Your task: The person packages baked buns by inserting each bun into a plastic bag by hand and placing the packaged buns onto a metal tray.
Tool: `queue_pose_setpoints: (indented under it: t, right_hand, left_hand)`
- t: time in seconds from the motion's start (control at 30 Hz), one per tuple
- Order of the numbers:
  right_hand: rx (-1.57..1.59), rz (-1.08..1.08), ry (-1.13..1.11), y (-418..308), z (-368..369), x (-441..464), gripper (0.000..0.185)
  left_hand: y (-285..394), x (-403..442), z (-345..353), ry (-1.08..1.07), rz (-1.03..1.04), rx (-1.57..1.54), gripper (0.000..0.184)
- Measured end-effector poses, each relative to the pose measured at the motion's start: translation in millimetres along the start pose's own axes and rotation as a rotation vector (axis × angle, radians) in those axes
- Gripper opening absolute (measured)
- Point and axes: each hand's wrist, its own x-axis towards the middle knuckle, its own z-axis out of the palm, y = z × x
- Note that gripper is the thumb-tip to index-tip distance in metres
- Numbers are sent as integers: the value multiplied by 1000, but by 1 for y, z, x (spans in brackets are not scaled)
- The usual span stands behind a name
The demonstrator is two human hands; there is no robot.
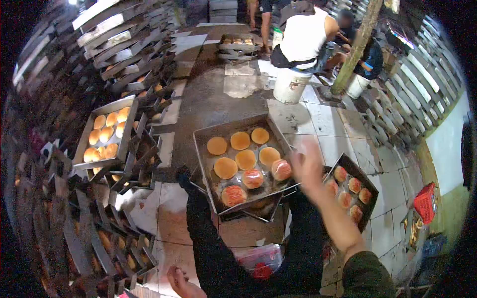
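A metal tray point(201, 171) sits in front of my knees with several round golden buns point(246, 160) in it. Along its near side, three buns point(233, 196) are in clear wrappers with red print. My right hand point(308, 169) is at the tray's right edge, beside the rightmost wrapped bun point(282, 170); motion smears its fingers. Low at the left, my left hand point(185, 282) hangs beside my leg, its fingers loosely bent and nothing visible in them. Between my legs lies a pack of clear plastic wrappers with red print point(261, 259).
Right of my knee, another tray point(367, 211) holds several red-printed buns. At left, a tray of unwrapped buns point(106, 134) tops stacked trays point(124, 198). A red basket point(425, 203) stands far right. Ahead, people sit on white buckets point(290, 87) near a wooden post point(355, 49).
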Motion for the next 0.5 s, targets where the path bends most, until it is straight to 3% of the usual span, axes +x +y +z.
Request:
queue_pose_setpoints:
  t: [0.03, 0.07, 0.1, 0.13, 0.2, 0.3, 0.43, 0.5]
  right_hand:
    - [104, -116, -297, 10, 24, -46, 25]
    - [-134, -417, -866, -28, 8, -82, 25]
    - [-111, -681, -929, -4, 49, -174, 25]
    - [-124, -750, -1085, -35, 18, -201, 32]
    - [38, -750, -766, -21, 17, -255, 41]
    - [119, -768, -602, -24, 11, -265, 48]
    - [27, -835, -629, -24, 7, -269, 46]
    - [247, -851, -580, -32, 5, -273, 42]
  left_hand:
    - [-8, 4, 6, -14, 11, -5, 20]
    - [-15, 7, 12, -64, 105, 48, 16]
    - [-23, 9, 16, -110, 197, 101, 11]
    - [-34, 9, 23, -46, -14, -308, 12]
    - [-35, 4, 28, -129, -9, -215, 12]
    - [-69, 9, 29, -261, 13, -50, 11]
    - [-49, -13, 54, -321, 4, -32, 10]
    - [-57, -8, 57, -340, -24, 8, 11]
